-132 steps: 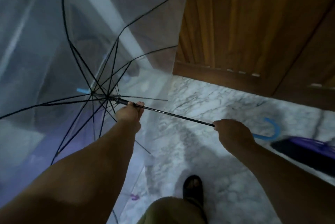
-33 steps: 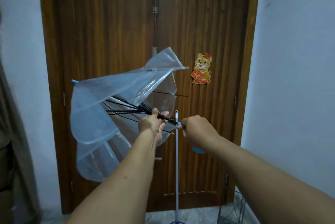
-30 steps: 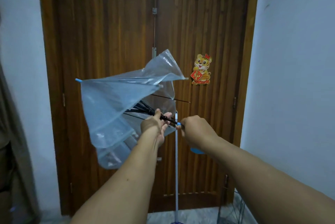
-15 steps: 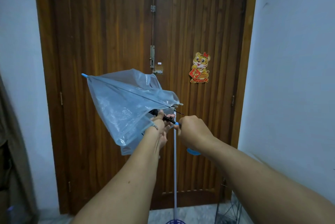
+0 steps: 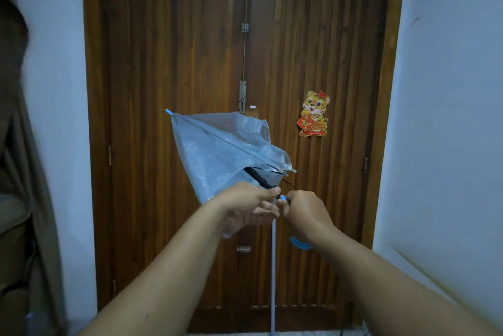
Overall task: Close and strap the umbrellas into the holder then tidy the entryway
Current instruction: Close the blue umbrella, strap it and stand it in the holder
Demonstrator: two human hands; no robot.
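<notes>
Two bare arms reach forward from the bottom edge, hands close together at chest height in front of a door. The right hand is curled in a fist around the blue handle of a clear plastic umbrella; the handle's hooked end shows just below the wrist. The left hand sits just beside it, thumb and fingers wrapped around the black shaft where it meets the gathered canopy. The umbrella points up and to the left, away from the hands, its canopy collapsed into loose, crinkled folds around the shaft, ending in a small blue tip. Behind the hands, a thin pale pole stands upright, running down to the floor. Filling the background is a dark wooden double door with vertical slats and a metal bolt at its centre seam. A cartoon tiger sticker is stuck on the right door leaf. Pale walls flank the door on both sides.
</notes>
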